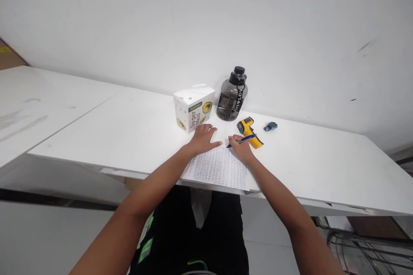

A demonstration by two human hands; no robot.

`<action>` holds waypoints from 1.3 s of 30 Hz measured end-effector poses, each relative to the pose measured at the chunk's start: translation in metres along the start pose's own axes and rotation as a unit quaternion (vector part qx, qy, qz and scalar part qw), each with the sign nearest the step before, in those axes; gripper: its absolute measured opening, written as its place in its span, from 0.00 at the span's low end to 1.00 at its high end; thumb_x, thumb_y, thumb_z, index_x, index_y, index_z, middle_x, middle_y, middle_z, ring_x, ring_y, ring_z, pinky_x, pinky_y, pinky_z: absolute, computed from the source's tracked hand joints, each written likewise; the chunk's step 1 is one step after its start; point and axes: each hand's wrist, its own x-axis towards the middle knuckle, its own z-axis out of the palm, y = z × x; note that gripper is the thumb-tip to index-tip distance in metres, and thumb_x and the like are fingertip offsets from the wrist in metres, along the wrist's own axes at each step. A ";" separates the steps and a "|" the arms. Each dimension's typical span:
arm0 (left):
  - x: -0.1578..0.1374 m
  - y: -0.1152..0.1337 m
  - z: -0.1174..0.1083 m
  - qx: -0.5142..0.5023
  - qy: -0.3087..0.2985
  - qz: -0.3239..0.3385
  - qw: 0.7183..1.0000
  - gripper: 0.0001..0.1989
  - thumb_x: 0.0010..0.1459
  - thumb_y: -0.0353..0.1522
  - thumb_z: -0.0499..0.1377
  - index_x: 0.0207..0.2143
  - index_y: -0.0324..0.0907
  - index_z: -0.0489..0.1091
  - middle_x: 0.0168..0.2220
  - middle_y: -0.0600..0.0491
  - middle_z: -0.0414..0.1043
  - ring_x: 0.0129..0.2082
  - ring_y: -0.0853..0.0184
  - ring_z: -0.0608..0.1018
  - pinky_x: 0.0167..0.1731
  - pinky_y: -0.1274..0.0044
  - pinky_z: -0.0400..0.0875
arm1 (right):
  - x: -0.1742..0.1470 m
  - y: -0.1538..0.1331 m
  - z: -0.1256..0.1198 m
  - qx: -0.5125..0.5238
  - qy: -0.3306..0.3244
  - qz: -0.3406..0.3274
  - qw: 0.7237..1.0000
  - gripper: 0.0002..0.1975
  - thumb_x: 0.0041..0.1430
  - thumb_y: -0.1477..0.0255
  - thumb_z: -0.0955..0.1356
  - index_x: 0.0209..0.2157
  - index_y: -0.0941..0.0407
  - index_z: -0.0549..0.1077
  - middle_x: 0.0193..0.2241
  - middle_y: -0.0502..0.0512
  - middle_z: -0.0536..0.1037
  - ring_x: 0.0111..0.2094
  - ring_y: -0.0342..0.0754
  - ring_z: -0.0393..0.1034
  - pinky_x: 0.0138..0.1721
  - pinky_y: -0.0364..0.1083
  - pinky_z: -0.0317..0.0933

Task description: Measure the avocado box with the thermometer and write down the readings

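Observation:
My right hand [240, 148] is closed around a blue pen [247, 138], its tip low over the upper part of a sheet of paper [219, 167]. Rows of dense handwriting cover the sheet, which lies at the table's front edge. Fingers apart, my left hand [202, 139] rests flat at the paper's upper left. Just beyond its fingertips stands a white box [193, 107] printed with avocados and "Super Meal". Right behind my right hand lies a yellow and black infrared thermometer [248, 129]. Whether the pen tip touches the paper I cannot tell.
A dark translucent water bottle [230, 96] stands against the wall, right of the box. Farther right lies a small teal and black object [270, 126]. The white table [322, 159] runs along the wall [129, 21]. Below it at right is a metal wire rack [364, 245].

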 end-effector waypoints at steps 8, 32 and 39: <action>0.000 0.000 0.000 -0.007 -0.002 -0.002 1.000 0.35 0.58 0.53 0.56 0.61 0.44 0.62 0.64 0.41 0.58 0.66 0.46 0.58 0.65 0.57 0.52 | -0.001 -0.002 0.000 -0.001 -0.018 -0.007 1.000 0.22 0.56 0.53 0.66 0.17 0.53 0.63 0.17 0.48 0.66 0.25 0.46 0.61 0.30 0.45 0.57; 0.001 0.000 0.001 -0.003 -0.002 0.003 1.000 0.36 0.59 0.53 0.56 0.63 0.42 0.60 0.64 0.40 0.58 0.66 0.46 0.58 0.65 0.57 0.52 | 0.008 0.011 -0.007 -0.133 0.048 -0.150 0.979 0.15 0.61 0.59 0.67 0.41 0.54 0.79 0.43 0.60 0.81 0.44 0.56 0.75 0.50 0.53 0.66; 0.000 0.001 -0.001 -0.003 -0.003 0.005 1.000 0.35 0.60 0.52 0.56 0.63 0.43 0.60 0.64 0.41 0.58 0.66 0.46 0.58 0.65 0.57 0.53 | 0.015 0.025 -0.011 -0.192 0.042 -0.114 0.974 0.22 0.59 0.70 0.64 0.55 0.55 0.74 0.43 0.59 0.80 0.39 0.53 0.73 0.47 0.55 0.68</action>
